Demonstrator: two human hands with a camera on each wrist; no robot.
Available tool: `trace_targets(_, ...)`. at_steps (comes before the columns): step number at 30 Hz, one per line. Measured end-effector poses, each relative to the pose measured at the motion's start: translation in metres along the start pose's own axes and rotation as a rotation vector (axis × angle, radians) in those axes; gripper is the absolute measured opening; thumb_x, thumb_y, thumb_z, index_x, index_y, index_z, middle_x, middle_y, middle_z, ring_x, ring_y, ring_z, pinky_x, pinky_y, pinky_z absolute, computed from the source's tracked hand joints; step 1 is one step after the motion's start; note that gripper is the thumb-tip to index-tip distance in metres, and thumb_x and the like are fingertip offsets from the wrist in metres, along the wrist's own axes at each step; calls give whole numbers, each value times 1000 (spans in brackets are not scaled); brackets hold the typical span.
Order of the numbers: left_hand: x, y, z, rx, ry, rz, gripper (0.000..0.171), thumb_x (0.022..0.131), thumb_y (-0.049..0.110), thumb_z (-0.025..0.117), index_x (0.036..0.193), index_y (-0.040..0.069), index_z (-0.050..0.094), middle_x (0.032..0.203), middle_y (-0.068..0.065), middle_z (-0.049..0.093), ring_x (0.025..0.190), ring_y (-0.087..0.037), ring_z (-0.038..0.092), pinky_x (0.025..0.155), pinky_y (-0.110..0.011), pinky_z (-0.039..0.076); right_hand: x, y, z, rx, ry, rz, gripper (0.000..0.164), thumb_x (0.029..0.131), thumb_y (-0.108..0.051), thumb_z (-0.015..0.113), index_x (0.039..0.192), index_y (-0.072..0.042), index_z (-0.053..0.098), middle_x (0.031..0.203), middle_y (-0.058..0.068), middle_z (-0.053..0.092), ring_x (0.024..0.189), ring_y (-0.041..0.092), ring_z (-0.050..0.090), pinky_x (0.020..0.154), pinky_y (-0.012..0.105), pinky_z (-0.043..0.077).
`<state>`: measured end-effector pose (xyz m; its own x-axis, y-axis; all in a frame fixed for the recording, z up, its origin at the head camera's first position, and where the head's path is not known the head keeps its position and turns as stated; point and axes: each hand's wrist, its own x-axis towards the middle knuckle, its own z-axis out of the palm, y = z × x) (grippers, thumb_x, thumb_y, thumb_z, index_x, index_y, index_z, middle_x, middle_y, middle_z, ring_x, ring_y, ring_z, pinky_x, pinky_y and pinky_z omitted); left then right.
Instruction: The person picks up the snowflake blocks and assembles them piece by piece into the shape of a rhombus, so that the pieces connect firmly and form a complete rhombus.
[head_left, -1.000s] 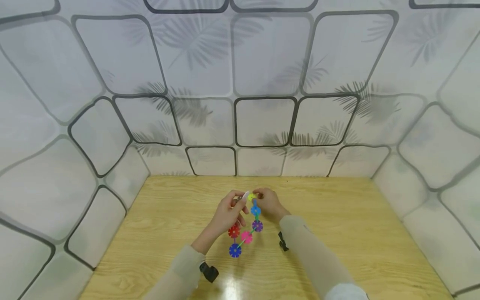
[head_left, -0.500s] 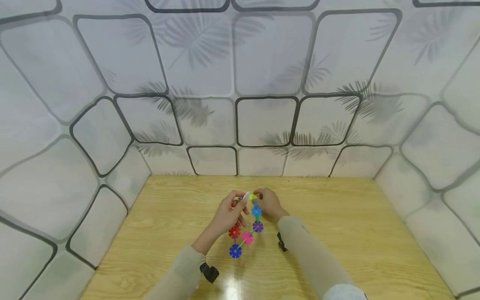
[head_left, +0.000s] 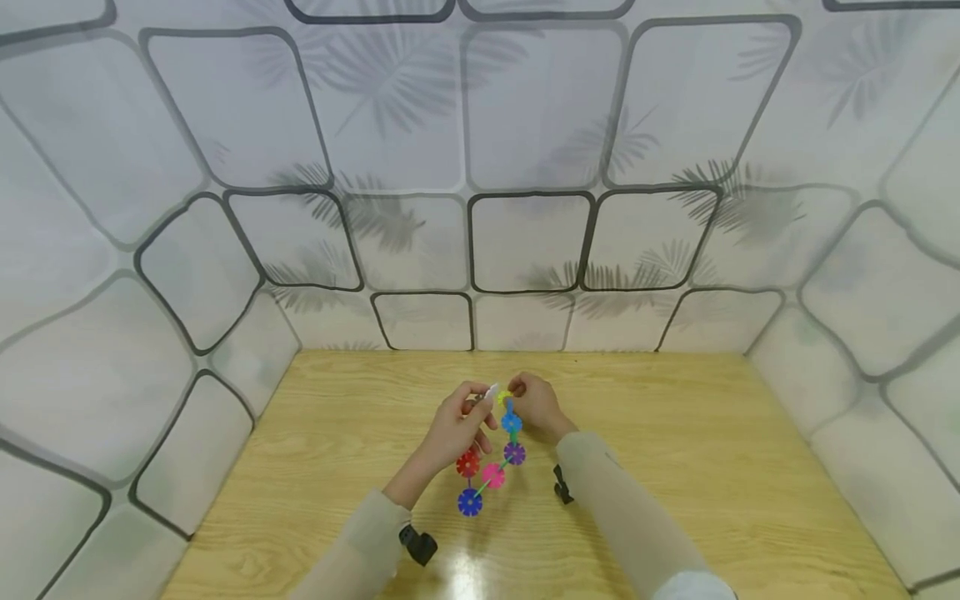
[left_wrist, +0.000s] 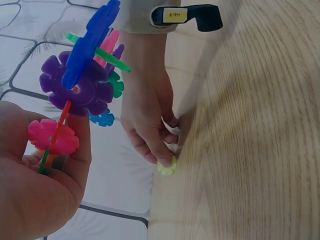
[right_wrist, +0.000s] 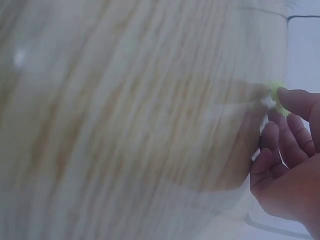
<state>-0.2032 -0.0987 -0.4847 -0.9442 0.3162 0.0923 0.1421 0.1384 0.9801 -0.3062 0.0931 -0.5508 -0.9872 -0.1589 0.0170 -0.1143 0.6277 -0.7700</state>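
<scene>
My left hand (head_left: pixel 454 426) holds a linked chain of flower-shaped interlocking discs. A white disc (head_left: pixel 491 392) is pinched at its thumb and fingertips. Below hang a red disc (head_left: pixel 467 464), a dark blue disc (head_left: pixel 470 502), a pink disc (head_left: pixel 493 476), a purple disc (head_left: pixel 514 453) and a light blue disc (head_left: pixel 512 424). My right hand (head_left: pixel 536 403) pinches a yellow disc (head_left: pixel 505 397) between thumb and finger, close to the white one. The left wrist view shows this yellow disc (left_wrist: pixel 167 166) near the right fingertips. Whether it joins the chain I cannot tell.
The wooden table (head_left: pixel 675 475) lies under both hands. Patterned cloth walls (head_left: pixel 528 242) stand at the back and both sides. A black wrist camera (head_left: pixel 418 545) sits on the left sleeve, another (head_left: pixel 563 485) on the right.
The yellow disc turns slightly in the right fingertips. Both hands and the hanging chain stay almost where they were.
</scene>
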Motion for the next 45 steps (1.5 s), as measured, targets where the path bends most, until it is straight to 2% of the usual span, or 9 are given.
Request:
trace_targets(4,0,1,1,5,-1,3,36,114,23,50,140,-1,51,86,-10,70,59,-41,71,48,-25,56,-5,-2,-3,113,-12,12,18,94,-7,70,110,-1,69,100,12,69,88,22,63,76,32,56)
trace_targets(7,1,1,1,9,4,-3,35,114,23,50,140,-1,51,85,-9,70,62,-47,70,47,-25,56,-7,-3,-6,186,-26,20,22,95,-6,66,116,1,70,101,12,70,85,20,64,71,27,55)
trace_targets(12,2,2,0,-6,14,-12,37,114,22,50,141,-2,51,89,-21,70,58,-38,71,47,-26,56,-7,-9,-13,168,-8,-47,22,99,-9,69,118,2,73,101,14,73,86,20,68,71,26,56)
trace_targets(17,3,0,-1,-4,25,-19,34,113,21,50,140,-1,53,91,-24,70,57,-34,71,48,-25,56,-8,-17,-22,167,-6,-87,23,100,-11,69,119,2,72,99,16,77,82,21,71,63,25,54)
trace_targets(20,4,-1,-2,1,35,-23,31,113,21,51,138,1,55,88,-21,70,56,-32,70,48,-26,57,-11,-24,-28,201,-12,-95,24,101,-12,68,120,2,72,98,16,77,82,22,71,66,25,54)
trace_targets(25,6,-3,-3,9,40,-22,31,113,21,52,137,2,55,82,-5,69,55,-30,70,48,-27,57,-17,-36,-41,261,-11,-121,26,102,-15,67,121,3,72,98,20,78,88,28,72,74,29,56)
trace_targets(34,7,0,-5,2,43,-22,32,113,21,52,138,2,55,83,-5,69,55,-31,70,46,-26,56,-25,-51,-51,269,6,-175,26,103,-16,67,122,1,74,96,16,79,84,14,69,76,28,55)
trace_targets(42,7,4,-5,5,39,-23,30,113,20,51,137,2,55,82,-6,69,58,-39,71,47,-26,56,-31,-59,-56,293,3,-207,28,104,-19,69,124,-1,73,102,18,78,85,14,68,77,28,52)
trace_targets(45,6,6,-5,8,40,-18,30,113,20,51,136,1,55,82,-6,69,58,-37,71,47,-26,56,-33,-63,-58,297,1,-213,26,103,-20,70,123,-3,75,101,16,79,86,14,69,78,28,53)
